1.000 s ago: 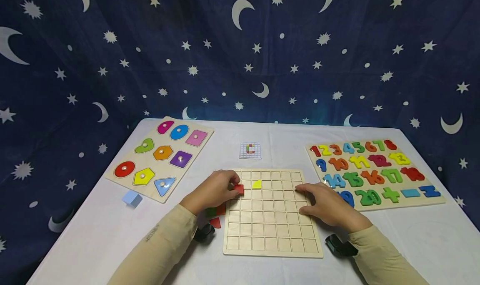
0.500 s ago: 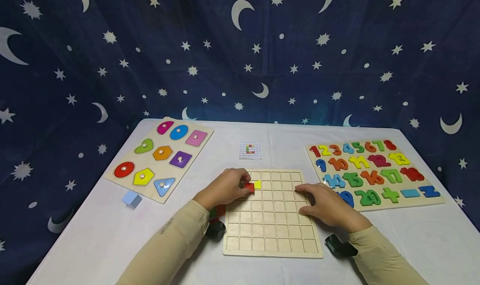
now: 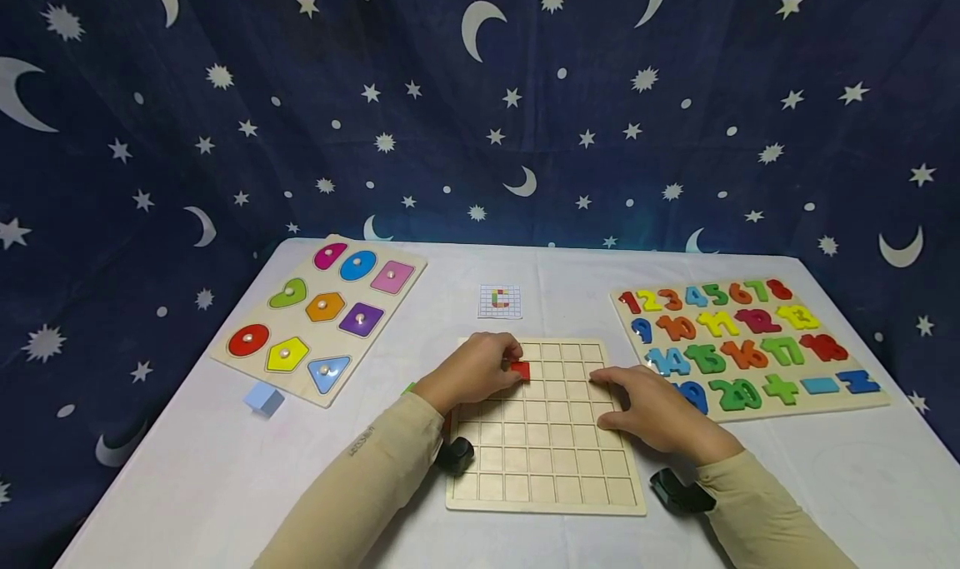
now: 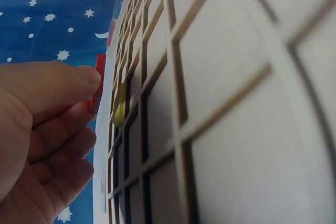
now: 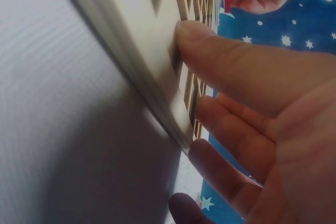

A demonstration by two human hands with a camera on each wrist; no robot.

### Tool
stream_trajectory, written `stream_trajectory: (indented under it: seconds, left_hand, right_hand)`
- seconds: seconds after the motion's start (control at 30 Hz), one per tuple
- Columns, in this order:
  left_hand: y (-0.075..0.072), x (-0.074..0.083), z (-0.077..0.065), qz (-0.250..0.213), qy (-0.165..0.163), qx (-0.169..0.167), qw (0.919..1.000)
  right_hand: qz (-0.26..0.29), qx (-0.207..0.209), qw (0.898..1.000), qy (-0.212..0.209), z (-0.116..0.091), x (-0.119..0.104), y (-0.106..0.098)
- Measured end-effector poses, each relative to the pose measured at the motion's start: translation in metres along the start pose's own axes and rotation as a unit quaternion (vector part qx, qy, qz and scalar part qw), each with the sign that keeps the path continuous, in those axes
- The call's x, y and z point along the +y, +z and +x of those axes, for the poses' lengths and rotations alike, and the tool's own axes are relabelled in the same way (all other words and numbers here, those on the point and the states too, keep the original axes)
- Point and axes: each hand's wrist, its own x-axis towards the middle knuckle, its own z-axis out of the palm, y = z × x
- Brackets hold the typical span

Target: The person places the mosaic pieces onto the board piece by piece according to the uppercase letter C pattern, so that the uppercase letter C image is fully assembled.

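Note:
My left hand (image 3: 476, 375) pinches a small red square tile (image 3: 522, 371) between thumb and fingers, over the upper rows of the wooden grid board (image 3: 542, 487). In the left wrist view the red tile (image 4: 98, 83) stands a little off the board's surface. A yellow tile (image 4: 119, 113) sits in one of the board's squares; in the head view the left hand hides it. At the board's right edge rests my right hand (image 3: 656, 411), its thumb and fingertips touching the rim and holding nothing.
A card with a coloured grid pattern (image 3: 500, 301) lies behind the board. At left stand a knobbed shape puzzle (image 3: 303, 298) and a blue block (image 3: 264, 399); at right, a number puzzle (image 3: 757, 344). The left sleeve mostly covers loose tiles beside the board.
My left hand has moved right across the board with the red tile, from its left edge past the yellow tile, which it now covers. The right hand has stayed put.

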Motion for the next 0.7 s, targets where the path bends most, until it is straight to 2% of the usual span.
stream_trajectory:
  seconds: [0.27, 0.53, 0.7]
  left_hand:
    - [0.006, 0.006, 0.009, -0.011, -0.022, -0.016, 0.9996]
    - [0.011, 0.009, 0.014, 0.002, -0.015, -0.009, 0.9998]
    - [0.014, 0.009, 0.017, 0.007, -0.022, -0.012, 0.9997]
  right_hand:
    - [-0.003, -0.007, 1.000, 0.011, 0.000, -0.001, 0.001]
    - [-0.003, -0.005, 1.000, 0.007, 0.000, 0.000, 0.001]
    - [-0.002, -0.003, 1.000, 0.004, 0.000, 0.001, 0.001]
